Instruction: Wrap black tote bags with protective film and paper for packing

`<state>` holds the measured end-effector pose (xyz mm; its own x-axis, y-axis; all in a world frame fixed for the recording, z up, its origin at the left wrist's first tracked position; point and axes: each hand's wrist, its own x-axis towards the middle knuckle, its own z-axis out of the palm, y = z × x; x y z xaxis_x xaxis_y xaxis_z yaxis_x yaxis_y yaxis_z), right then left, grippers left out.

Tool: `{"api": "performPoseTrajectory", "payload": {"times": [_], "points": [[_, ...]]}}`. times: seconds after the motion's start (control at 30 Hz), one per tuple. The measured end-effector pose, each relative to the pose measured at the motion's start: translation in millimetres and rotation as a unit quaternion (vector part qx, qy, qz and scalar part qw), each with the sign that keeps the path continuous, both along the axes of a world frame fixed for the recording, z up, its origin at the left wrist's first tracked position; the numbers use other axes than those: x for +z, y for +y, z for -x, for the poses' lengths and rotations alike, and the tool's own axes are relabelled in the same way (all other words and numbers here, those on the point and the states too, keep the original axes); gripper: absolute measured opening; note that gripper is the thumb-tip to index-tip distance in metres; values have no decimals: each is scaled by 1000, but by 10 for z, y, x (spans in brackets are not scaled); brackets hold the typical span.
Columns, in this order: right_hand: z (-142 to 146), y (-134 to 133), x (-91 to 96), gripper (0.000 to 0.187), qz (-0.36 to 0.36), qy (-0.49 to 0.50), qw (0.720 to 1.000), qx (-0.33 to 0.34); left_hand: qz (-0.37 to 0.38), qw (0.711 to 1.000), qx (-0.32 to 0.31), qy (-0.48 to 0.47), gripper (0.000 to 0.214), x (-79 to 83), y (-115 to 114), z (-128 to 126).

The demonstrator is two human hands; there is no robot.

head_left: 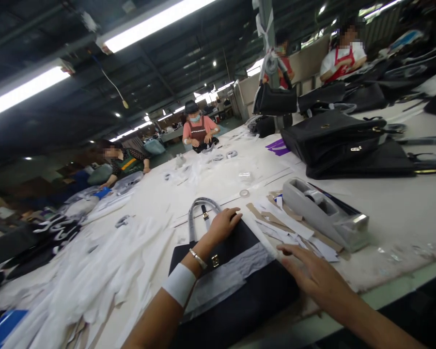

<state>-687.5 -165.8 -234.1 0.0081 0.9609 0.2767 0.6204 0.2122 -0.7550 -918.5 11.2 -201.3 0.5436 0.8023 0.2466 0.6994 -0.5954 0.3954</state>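
A black handbag (pixel 247 305) lies in front of me on the white table, its wrapped handle (pixel 191 220) pointing away. Pale tissue paper (pixel 236 269) runs across the bag near its gold clasp (pixel 215 261). My left hand (pixel 223 224) rests with fingers stretched over the far part of the bag; a bracelet and a white band are on that arm. Beside the bag's right edge is my right hand (pixel 303 269), its fingers extended and apart. Whether its fingertips touch the bag I cannot tell.
A grey tape dispenser (pixel 323 211) stands at right behind paper strips (pixel 294 228). White wrapping strips (pixel 94 271) pile up at left. Finished-looking black bags (pixel 337 140) cover the right rear, one hanging from a post. Several people (pixel 199 126) work around the table.
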Motion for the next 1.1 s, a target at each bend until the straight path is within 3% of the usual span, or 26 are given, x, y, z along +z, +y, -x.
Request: {"api": "performPoseTrajectory", "payload": {"times": [0.1,0.2,0.33,0.43,0.53,0.63,0.7,0.8,0.9,1.0,1.1], "points": [[16,400,217,46,29,72,997,26,-15,988,76,-135,35,-79,-42,-69],[174,855,305,49,132,166,975,71,-33,959,129,-251,37,-153,-105,-114],[454,1190,333,49,239,231,931,149,-37,943,146,-298,40,-193,-134,-73],[566,1228,395,43,224,157,951,146,-26,942,139,-303,41,-192,-97,-32],[575,1236,476,32,181,-7,975,128,-28,938,147,-312,41,-176,-51,-31],[570,1270,531,28,158,-165,967,115,-36,921,168,-349,39,-141,-43,-37],[594,1291,558,31,158,-211,959,100,-41,905,186,-380,39,-106,-66,-28],[644,1298,614,31,178,-209,955,111,-52,885,215,-410,40,-48,-119,-12],[652,1281,672,24,212,-162,942,203,-53,880,215,-421,39,-22,-135,-23],[611,1270,668,16,241,-109,925,272,-51,909,177,-375,38,-64,-87,-52],[565,1277,591,6,229,-104,938,239,-18,947,125,-295,36,-150,-15,-63]]}}
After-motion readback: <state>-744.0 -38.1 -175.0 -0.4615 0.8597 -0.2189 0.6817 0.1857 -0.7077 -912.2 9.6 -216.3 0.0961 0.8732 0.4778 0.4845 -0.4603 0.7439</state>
